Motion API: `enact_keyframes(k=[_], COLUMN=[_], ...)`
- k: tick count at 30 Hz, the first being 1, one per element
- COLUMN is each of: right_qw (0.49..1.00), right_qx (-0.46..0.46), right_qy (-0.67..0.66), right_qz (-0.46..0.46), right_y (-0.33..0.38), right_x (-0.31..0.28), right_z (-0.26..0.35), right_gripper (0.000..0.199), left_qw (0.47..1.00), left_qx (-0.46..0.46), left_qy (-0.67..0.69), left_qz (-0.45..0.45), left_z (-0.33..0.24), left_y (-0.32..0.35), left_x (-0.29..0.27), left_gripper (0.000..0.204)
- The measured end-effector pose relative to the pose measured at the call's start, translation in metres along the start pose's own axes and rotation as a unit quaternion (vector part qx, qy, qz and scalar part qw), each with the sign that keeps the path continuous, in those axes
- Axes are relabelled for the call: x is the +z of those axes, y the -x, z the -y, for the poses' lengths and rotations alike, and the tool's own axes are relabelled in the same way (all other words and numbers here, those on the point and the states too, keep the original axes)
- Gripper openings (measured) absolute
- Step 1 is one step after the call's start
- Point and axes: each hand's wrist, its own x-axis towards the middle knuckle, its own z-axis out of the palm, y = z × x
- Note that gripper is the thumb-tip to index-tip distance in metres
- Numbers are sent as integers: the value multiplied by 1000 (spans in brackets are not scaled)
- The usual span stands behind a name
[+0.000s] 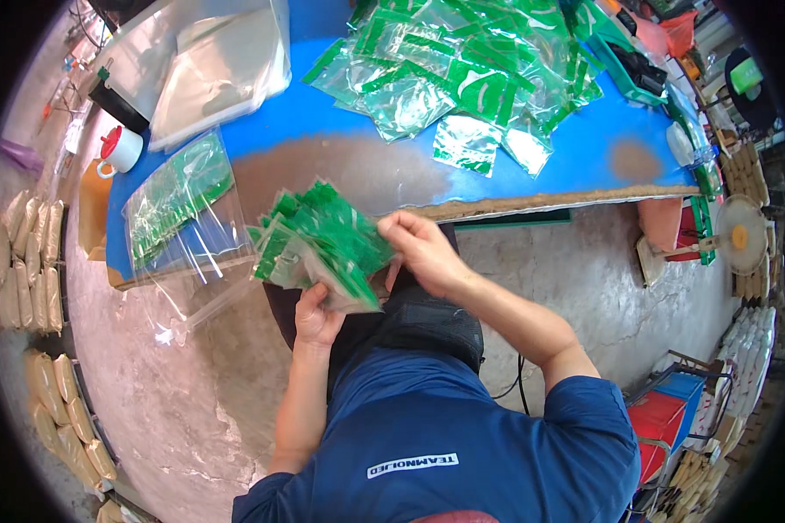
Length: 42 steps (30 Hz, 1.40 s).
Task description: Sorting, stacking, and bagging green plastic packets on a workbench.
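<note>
A loose stack of green and clear plastic packets is held over my lap, just off the table's near edge. My left hand grips the stack from below, thumb on top. At the stack's right side, my right hand pinches the edge of the packets. To the left, a clear plastic bag with a row of green packets inside lies on the table, its end hanging over the edge. Farther back, a large heap of similar green packets covers the blue table.
The blue table has a worn brown near edge. A stack of clear plastic sheets and a white mug with a red lid stand at the left. A teal tray is at the right, with a fan beyond.
</note>
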Motion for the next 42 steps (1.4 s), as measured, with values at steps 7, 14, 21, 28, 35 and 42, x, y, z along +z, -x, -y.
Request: enact_keyframes(k=[7, 14, 21, 28, 35, 42], right_qw=[578, 645, 758, 653, 657, 644], right_qx=[-279, -329, -399, -553, -518, -370], right_qy=[726, 688, 501, 497, 506, 662], right_qz=[-247, -52, -121, 142, 211, -97], right_y=[-64, -7, -25, -1, -35, -127], right_x=[-70, -25, -50, 40, 45, -40], right_z=[45, 34, 49, 57, 30, 42], right_gripper=[43, 61, 20, 32, 37, 37], left_qw=[999, 998, 995, 993, 975, 990], left_qx=[15, 31, 19, 32, 48, 15], left_qy=[-47, -33, -47, -41, -196, -113], left_qz=[-13, -40, -82, -105, -94, -78], left_z=[-13, -23, -32, -28, -29, -36], left_y=[23, 38, 33, 26, 36, 30], left_x=[16, 11, 9, 47, 15, 22], left_gripper=[65, 65, 59, 58, 75, 69])
